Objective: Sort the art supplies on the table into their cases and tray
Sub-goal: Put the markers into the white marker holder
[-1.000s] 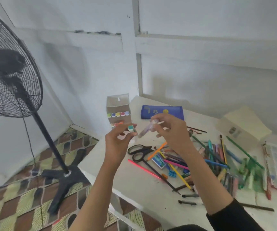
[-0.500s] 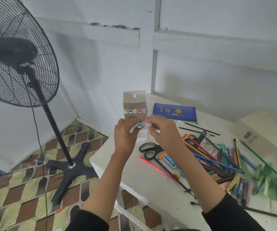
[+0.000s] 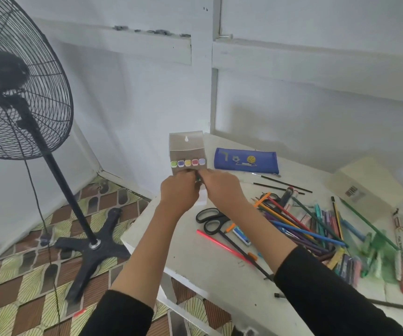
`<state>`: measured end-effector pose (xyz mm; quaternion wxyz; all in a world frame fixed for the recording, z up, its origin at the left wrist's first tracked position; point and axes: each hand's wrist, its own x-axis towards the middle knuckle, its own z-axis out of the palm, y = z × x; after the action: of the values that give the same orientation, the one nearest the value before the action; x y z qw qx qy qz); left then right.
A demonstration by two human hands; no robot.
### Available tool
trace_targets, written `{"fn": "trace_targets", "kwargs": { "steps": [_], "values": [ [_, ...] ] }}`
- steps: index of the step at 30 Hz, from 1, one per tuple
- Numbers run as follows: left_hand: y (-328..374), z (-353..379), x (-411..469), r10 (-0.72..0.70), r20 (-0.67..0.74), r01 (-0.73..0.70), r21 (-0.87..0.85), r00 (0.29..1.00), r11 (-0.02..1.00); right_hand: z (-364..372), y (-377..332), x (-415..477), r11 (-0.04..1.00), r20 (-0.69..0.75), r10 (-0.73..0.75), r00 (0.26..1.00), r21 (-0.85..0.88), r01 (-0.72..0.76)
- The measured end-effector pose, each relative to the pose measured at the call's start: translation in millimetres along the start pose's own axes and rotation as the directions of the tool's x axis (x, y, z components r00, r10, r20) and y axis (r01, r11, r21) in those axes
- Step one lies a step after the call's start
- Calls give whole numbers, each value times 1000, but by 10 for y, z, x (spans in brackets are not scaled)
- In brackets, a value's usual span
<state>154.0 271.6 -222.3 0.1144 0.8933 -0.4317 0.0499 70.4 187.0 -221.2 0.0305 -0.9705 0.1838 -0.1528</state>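
A small green-tipped marker (image 3: 197,178), mostly hidden, is pinched between both hands at the table's (image 3: 195,253) far left corner, just below the open marker box (image 3: 188,151). The left hand (image 3: 180,190) and right hand (image 3: 221,187) touch, fingers closed on it. Scissors (image 3: 211,220) lie nearby.

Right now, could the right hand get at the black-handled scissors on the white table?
Probably yes. The black-handled scissors lie uncovered on the white table, just beside the right forearm, but the right hand is busy with the left hand at the small cardboard marker box.
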Motion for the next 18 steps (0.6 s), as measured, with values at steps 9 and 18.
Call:
{"fn": "trace_targets", "kwargs": {
  "steps": [9, 18],
  "values": [
    [-17, -55, 49, -24, 102, 27, -27, 995, 999, 196, -105, 22, 993, -131, -9, 991, -121, -7],
    [56, 183, -76, -124, -250, 42, -310, 960, 950, 94, 16, -289, 980, 77, 31, 997, 195, -45]
  ]
}}
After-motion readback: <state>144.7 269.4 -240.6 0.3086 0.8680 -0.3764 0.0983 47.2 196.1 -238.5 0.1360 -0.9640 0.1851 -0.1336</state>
